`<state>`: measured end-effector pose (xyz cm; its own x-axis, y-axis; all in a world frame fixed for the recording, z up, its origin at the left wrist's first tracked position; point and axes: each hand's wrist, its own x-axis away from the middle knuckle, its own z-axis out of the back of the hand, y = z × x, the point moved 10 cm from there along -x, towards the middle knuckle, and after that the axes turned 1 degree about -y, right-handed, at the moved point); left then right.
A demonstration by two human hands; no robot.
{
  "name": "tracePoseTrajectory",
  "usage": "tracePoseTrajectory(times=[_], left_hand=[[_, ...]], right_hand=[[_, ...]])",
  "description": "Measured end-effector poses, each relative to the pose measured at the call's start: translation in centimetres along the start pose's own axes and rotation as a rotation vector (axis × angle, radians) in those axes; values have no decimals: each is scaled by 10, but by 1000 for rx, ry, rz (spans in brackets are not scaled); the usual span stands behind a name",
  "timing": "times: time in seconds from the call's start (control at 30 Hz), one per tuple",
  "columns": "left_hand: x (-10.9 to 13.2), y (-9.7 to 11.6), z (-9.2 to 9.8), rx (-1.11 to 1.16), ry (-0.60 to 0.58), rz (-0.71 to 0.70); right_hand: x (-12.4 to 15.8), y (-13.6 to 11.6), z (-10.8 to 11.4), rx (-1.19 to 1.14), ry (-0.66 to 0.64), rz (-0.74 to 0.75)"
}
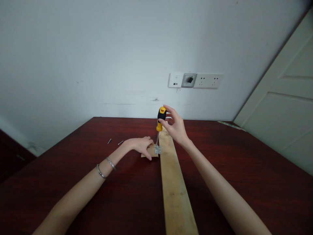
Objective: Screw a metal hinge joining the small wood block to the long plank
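hold the screwdriver [159, 128] square to the hinge [159, 150]: right hand [175, 126] pinching it above, left hand [141, 145] clasping the small block [152, 150] steady, left of the hinge.

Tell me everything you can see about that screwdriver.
The screwdriver has a black-and-yellow handle, apparently plastic, and a thin metallic-looking shaft. It tilts slightly, handle up, in the right hand's grip. Its lower end is at the metal hinge; the tip is too small to make out.
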<state>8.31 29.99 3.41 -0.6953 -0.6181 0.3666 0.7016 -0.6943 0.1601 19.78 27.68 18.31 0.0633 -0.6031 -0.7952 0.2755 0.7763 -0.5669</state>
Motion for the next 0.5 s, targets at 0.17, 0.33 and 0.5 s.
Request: tracePoseTrajectory(times=[0.17, 0.33, 0.5], left_hand=[[1, -1, 3, -11, 19, 10], [2, 1, 6, -20, 33, -8], [4, 3, 10, -47, 49, 1]], right_hand=[[0, 3, 0, 7, -4, -11], [1, 3, -1, 3, -22, -18], [1, -7, -1, 32, -51, 5]])
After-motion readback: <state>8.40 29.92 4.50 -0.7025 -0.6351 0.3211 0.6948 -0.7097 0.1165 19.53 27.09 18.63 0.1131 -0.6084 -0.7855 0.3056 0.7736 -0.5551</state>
